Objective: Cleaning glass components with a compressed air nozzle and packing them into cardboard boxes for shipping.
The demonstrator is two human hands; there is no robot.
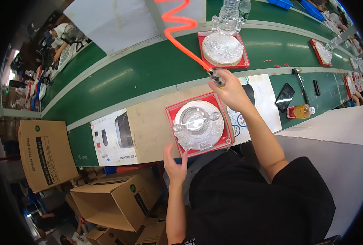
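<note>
- A clear round piece (195, 121) is resting on a white disc (209, 107) inside a red square tray (226, 138), which is lying on a tan board (150, 136).
- The left hand (175, 167) is hovering by the tray's near edge, fingers spread wide; whether they are touching it, I cannot tell.
- The right hand (231, 90) is gripping one air gun (217, 79) on an orange coiled hose (188, 52).
- The green worktop (81, 141) is also carrying one phone (285, 97), one hammer (302, 83) and one amber drink bottle (300, 111).
- At least two more red trays are standing beyond.
- At least three cardboard boxes (46, 153) are filling the workshop floor's left side.
</note>
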